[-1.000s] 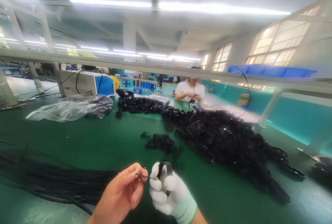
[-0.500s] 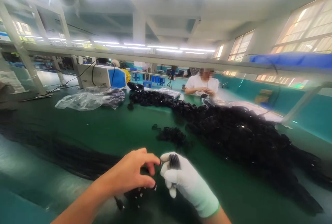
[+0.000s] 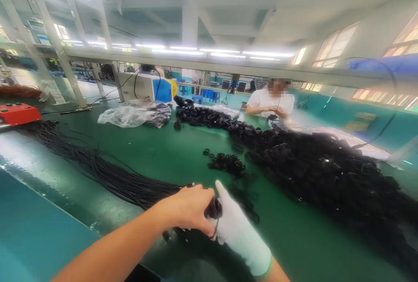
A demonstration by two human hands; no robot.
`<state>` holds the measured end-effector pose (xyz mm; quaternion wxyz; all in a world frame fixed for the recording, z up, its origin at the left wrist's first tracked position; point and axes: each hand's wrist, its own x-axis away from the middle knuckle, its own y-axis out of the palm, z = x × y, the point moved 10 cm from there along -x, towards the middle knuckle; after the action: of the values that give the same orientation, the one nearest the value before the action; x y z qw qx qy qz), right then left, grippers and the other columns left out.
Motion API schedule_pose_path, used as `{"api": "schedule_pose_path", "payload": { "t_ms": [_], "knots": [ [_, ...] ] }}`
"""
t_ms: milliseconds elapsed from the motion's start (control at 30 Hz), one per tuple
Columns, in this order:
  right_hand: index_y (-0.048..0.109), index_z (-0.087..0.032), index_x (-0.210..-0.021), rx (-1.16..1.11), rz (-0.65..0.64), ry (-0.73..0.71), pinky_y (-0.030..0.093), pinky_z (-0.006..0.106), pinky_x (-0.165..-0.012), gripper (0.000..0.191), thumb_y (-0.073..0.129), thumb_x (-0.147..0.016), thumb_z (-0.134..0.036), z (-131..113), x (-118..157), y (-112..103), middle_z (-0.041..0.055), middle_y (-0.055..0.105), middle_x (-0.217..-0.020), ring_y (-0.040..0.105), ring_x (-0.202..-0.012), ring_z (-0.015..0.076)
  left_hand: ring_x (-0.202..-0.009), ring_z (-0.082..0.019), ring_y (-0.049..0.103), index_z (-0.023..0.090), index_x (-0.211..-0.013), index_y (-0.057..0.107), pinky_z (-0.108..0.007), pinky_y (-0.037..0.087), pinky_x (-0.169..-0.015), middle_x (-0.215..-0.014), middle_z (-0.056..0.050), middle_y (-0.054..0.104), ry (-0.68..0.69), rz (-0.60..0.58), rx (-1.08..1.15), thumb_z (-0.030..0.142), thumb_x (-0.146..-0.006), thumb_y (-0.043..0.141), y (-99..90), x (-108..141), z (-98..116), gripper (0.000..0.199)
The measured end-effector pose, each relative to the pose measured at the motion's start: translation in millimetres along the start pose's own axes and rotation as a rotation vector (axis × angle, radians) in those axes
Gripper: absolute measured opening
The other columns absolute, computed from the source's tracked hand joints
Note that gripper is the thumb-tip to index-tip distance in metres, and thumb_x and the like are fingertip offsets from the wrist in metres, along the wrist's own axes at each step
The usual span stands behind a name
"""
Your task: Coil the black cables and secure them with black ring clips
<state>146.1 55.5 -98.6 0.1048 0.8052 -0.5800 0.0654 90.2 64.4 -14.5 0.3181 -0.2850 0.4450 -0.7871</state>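
Black coiled cable [image 3: 214, 209] sits between the hands: left hand [image 3: 192, 208] gripping it, gloved right hand [image 3: 235, 225] alongside, grip unclear.

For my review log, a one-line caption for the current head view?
Bare left hand and gloved right hand hold a small black coil over a green tabletop.

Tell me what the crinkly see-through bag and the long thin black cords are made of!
The crinkly see-through bag looks like thin, shiny plastic, because light glints off its wrinkles. The long thin black cords seem coated in smooth, bendy plastic or rubber, since they curve softly together; I can't tell which.
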Motion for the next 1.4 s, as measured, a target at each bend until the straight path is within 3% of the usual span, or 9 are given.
{"api": "schedule_pose_path", "payload": {
  "t_ms": [67, 167, 300, 400, 500, 733, 1033, 1233, 1400],
  "knots": [
    [-0.001, -0.025, -0.144, 0.135, 0.104, -0.020, 0.033, 0.020, -0.032, 0.111, 0.065, -0.057, -0.011, -8, 1, -9, -0.0013, 0.057, -0.074, 0.046, -0.040, 0.0083, -0.070, -0.025, 0.056, 0.021, -0.082, 0.061, -0.026, 0.037, -0.053, -0.072, -0.002, 0.055, -0.007, -0.019, -0.027, 0.050, -0.048, 0.073, 3.5, -4, -9, 0.046],
    [0.020, -0.025, -0.142, 0.332, 0.176, -0.105, 0.042, 0.022, -0.041, 0.100, 0.064, -0.054, -0.009, -27, 4, -11, 0.0040, 0.059, -0.088, 0.055, -0.056, 0.0124, -0.066, -0.024, 0.057, 0.021, -0.080, 0.061, -0.024, 0.035, -0.048, -0.071, -0.002, 0.058, 0.010, -0.014, -0.024, 0.049, -0.046, 0.074, 5.3, -12, -17, 0.046],
    [0.020, -0.026, -0.141, 0.272, 0.139, -0.055, 0.042, 0.023, -0.039, 0.095, 0.063, -0.058, -0.013, -31, 10, -10, 0.0016, 0.060, -0.084, 0.051, -0.047, 0.0096, -0.060, -0.019, 0.057, 0.020, -0.082, 0.063, -0.023, 0.039, -0.045, -0.074, -0.001, 0.064, 0.030, -0.199, 0.179, 0.041, -0.051, 0.073, 15.4, -19, -22, 0.039],
    [0.044, -0.023, -0.123, 0.123, 0.017, -0.057, 0.039, 0.021, -0.038, 0.061, 0.059, -0.064, -0.015, -37, 18, -7, -0.0027, 0.057, -0.074, 0.048, -0.042, 0.0073, -0.063, -0.015, 0.058, 0.019, -0.085, 0.066, -0.022, 0.045, -0.052, -0.078, -0.002, 0.067, 0.070, -0.361, 0.465, 0.032, -0.070, 0.057, 20.1, -18, -19, 0.022],
    [0.053, -0.019, -0.092, 0.145, -0.039, -0.058, 0.036, 0.020, -0.041, 0.031, 0.060, -0.063, -0.011, -45, 26, -12, -0.0061, 0.052, -0.064, 0.048, -0.040, 0.0061, -0.063, -0.014, 0.058, 0.019, -0.092, 0.067, -0.021, 0.046, -0.052, -0.078, -0.001, 0.067, 0.069, -0.246, 0.544, 0.028, -0.078, 0.044, 11.3, -18, -23, 0.028],
    [0.045, -0.023, -0.096, -0.297, -0.324, -0.218, 0.030, 0.018, -0.036, 0.041, 0.065, -0.061, -0.017, -56, 32, 13, -0.0028, 0.060, -0.067, 0.046, -0.037, 0.0072, -0.046, -0.012, 0.052, 0.018, -0.060, 0.063, -0.022, 0.041, -0.046, -0.062, 0.000, 0.064, 0.029, -0.200, 0.369, 0.016, -0.071, 0.045, 31.5, -10, -9, 0.021],
    [0.039, -0.022, -0.119, -0.508, -0.324, -0.376, 0.035, 0.017, -0.039, 0.054, 0.064, -0.071, -0.026, -51, 24, 10, -0.0008, 0.061, -0.064, 0.049, -0.042, 0.0081, -0.072, -0.013, 0.061, 0.015, -0.091, 0.058, -0.028, 0.050, -0.072, -0.081, -0.003, 0.064, 0.022, 0.160, 1.155, 0.018, -0.073, 0.059, -15.9, -4, -11, 0.018],
    [0.049, -0.013, -0.109, -0.435, -0.283, -0.228, 0.032, 0.017, -0.036, 0.050, 0.070, -0.065, -0.025, -37, 18, 14, -0.0021, 0.057, -0.053, 0.045, -0.037, 0.0076, -0.102, -0.019, 0.052, 0.024, -0.101, 0.064, -0.033, 0.040, -0.091, -0.105, -0.001, 0.062, 0.177, 0.458, 0.530, 0.009, -0.072, 0.054, -40.2, 6, 10, 0.034],
    [0.051, -0.014, -0.096, -0.577, -0.317, -0.044, 0.029, 0.018, -0.032, 0.055, 0.049, -0.076, -0.065, -18, 14, 20, 0.0016, 0.058, -0.052, 0.043, -0.032, 0.0079, -0.079, -0.015, 0.054, 0.024, -0.084, 0.069, -0.026, 0.042, -0.071, -0.080, 0.001, 0.062, 0.133, 0.432, 0.321, 0.006, -0.069, 0.048, -33.8, -2, 13, 0.031]
  ]
}}
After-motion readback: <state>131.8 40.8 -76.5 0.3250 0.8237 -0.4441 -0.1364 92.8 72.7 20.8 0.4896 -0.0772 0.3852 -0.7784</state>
